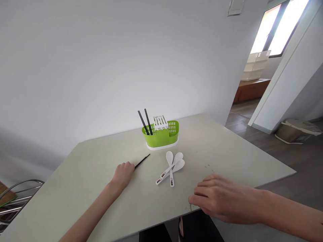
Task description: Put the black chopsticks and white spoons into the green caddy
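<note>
My left hand (pixel 123 174) is closed around a black chopstick (pixel 142 160) low over the table, its tapered tip pointing away from me to the right. How many sticks lie inside the fist is hidden. Loosely bent, my right hand (pixel 214 196) rests at the table's near edge with nothing visible in its fingers. Between the hands, three white spoons (pixel 169 157) lie crossed on one another, with printed marks on their handles. Behind them stands a green utensil holder (pixel 162 137) on a white base, with a white slotted piece (pixel 160 122) on top. Black chopsticks (pixel 145 122) lean upright in its left compartment.
The pale table (pixel 96 161) meets a white wall (pixel 151 60) at the back. At left is a metal-framed rack or chair (pixel 22 195). Beyond the table's right edge are a bin (pixel 295 131), a doorway and translucent drawers (pixel 256 65) by a window.
</note>
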`<move>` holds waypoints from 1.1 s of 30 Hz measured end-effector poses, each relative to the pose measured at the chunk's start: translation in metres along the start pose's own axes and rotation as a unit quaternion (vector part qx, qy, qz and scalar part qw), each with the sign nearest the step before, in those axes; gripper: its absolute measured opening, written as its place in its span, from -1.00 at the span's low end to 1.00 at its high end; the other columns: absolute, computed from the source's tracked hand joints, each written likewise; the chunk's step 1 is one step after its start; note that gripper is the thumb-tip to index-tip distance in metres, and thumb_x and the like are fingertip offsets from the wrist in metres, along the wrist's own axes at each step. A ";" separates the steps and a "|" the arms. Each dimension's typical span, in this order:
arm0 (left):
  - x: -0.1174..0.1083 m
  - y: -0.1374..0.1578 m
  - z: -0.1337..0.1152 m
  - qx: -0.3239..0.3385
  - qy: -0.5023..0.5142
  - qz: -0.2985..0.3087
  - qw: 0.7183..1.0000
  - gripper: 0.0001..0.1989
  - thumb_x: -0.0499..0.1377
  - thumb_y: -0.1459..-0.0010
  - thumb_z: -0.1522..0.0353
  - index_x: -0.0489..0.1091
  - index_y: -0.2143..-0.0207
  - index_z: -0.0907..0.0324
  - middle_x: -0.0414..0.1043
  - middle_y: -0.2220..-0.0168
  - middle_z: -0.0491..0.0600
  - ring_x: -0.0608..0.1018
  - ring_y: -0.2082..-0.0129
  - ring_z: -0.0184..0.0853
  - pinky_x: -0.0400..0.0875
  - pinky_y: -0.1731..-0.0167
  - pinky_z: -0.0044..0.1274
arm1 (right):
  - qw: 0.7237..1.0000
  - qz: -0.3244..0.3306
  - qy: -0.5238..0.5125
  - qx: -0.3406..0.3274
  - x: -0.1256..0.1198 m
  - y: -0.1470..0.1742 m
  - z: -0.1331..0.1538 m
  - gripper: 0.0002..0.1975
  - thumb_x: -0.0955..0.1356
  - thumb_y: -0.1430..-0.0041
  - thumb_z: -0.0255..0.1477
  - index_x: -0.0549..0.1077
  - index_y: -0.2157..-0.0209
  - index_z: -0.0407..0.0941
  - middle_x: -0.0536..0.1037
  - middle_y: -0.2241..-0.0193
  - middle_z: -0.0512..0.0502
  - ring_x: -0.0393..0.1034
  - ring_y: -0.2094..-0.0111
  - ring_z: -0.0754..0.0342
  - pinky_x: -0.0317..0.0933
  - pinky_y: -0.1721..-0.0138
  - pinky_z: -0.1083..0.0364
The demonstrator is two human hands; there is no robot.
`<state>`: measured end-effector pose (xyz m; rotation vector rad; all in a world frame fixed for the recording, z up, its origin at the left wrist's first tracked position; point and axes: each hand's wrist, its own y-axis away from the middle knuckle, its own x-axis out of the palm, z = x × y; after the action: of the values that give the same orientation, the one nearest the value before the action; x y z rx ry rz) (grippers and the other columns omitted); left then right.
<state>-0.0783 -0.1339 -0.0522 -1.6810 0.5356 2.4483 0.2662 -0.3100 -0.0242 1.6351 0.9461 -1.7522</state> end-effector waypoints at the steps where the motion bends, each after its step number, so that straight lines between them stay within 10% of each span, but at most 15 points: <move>1: 0.000 -0.002 0.002 -0.002 -0.002 0.000 1.000 -0.74 0.09 -0.07 0.63 0.53 0.38 0.22 0.53 0.35 0.19 0.61 0.30 -0.09 0.32 0.31 -0.41 | 1.000 0.002 0.002 0.000 0.001 0.000 0.000 -0.87 0.33 -0.29 -0.58 0.43 0.21 -0.06 0.54 0.40 0.03 0.43 0.42 0.06 0.03 0.39 0.06; 20: -0.008 -0.012 0.036 0.007 0.007 0.002 1.000 -0.79 0.09 0.06 0.60 0.44 0.53 0.16 0.51 0.42 0.14 0.60 0.36 -0.11 0.28 0.37 -0.41 | 1.000 0.002 -0.010 0.012 0.002 0.002 0.002 -0.85 0.31 -0.29 -0.60 0.42 0.21 -0.06 0.55 0.39 0.03 0.46 0.40 0.06 0.04 0.38 0.06; 25: -0.025 -0.002 0.040 0.012 0.144 -0.053 0.988 -0.80 0.10 -0.13 0.41 0.53 0.42 0.12 0.62 0.32 0.09 0.62 0.33 -0.15 0.35 0.34 -0.43 | 0.999 0.024 -0.036 0.029 0.005 0.000 0.000 -0.86 0.31 -0.33 -0.58 0.47 0.20 -0.07 0.58 0.37 0.01 0.51 0.36 0.06 0.09 0.34 0.08; 29: -0.052 0.003 0.034 0.039 0.388 -0.085 0.917 -0.72 0.24 -0.17 0.11 0.60 0.28 0.10 0.68 0.30 -0.01 0.66 0.27 -0.19 0.49 0.23 -0.45 | 0.992 0.026 -0.100 0.071 0.005 -0.017 -0.004 -0.81 0.27 -0.41 -0.49 0.53 0.12 -0.05 0.63 0.33 -0.02 0.55 0.32 0.04 0.16 0.29 0.08; 33: -0.063 0.007 0.005 0.051 0.654 -0.061 0.752 -0.56 0.41 -0.05 0.03 0.62 0.19 0.18 0.70 0.19 0.04 0.68 0.19 -0.20 0.55 -0.03 -0.37 | 0.958 0.005 -0.235 0.162 0.001 -0.045 -0.008 -0.74 0.30 -0.42 -0.39 0.50 -0.07 -0.01 0.68 0.15 -0.04 0.57 0.24 0.02 0.28 0.16 0.02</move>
<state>-0.0614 -0.1321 0.0091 -2.9853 0.5668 0.7262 0.2354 -0.2769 -0.0194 1.2961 0.4444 -2.2402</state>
